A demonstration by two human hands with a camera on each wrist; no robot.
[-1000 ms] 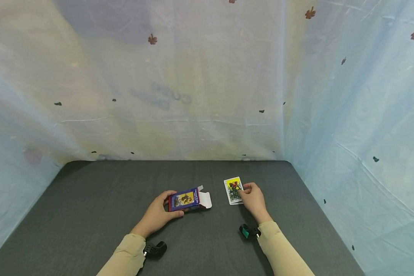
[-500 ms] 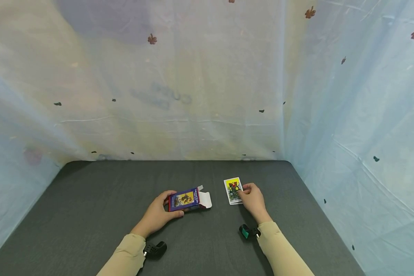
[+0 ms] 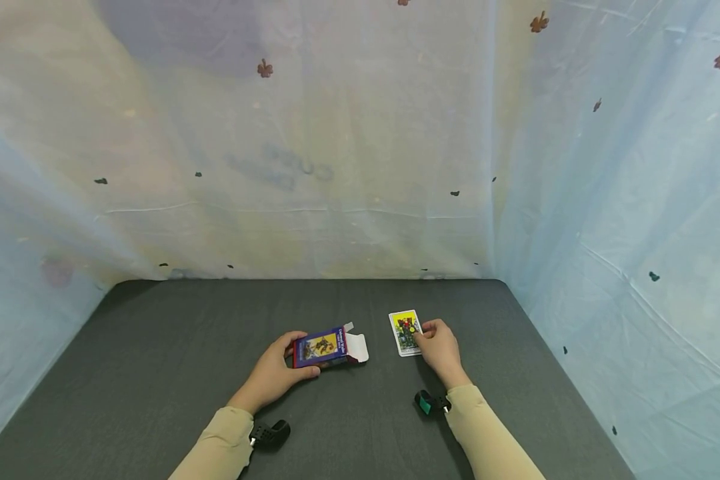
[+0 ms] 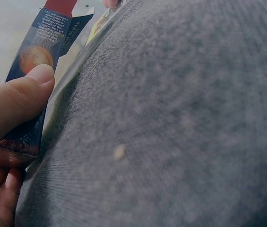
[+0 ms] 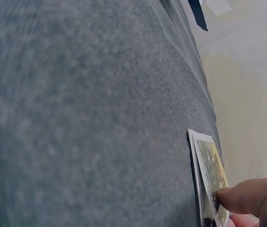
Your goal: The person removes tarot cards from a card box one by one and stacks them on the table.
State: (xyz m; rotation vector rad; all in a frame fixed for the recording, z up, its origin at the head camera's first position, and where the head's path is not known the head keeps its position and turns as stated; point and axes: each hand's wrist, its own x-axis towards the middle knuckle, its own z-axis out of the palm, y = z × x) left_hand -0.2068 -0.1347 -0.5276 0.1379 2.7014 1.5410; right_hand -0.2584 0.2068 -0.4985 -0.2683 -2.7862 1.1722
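My left hand [image 3: 274, 369] grips a blue card box [image 3: 321, 347] with a yellow picture on its front. Its white end flap [image 3: 357, 348] stands open to the right. In the left wrist view the thumb [image 4: 34, 87] lies along the printed side of the box [image 4: 39, 52]. To the right, my right hand [image 3: 441, 350] pinches a picture card [image 3: 405, 330] with a yellow top at its right edge. The right wrist view shows the thumb [image 5: 247, 195] on this card [image 5: 211, 165], which sits slightly askew over another card or cards. How many lie beneath is hidden.
Both hands work over a dark grey cloth-covered table [image 3: 216, 313]. A pale hanging sheet [image 3: 348, 167] with leaf marks stands along its back and right side. Black wrist devices [image 3: 270, 435] sit on both wrists.
The top card has shifted slightly toward me and lines up more closely with what lies under it. The right hand moved very little; the left hand and box stayed put.
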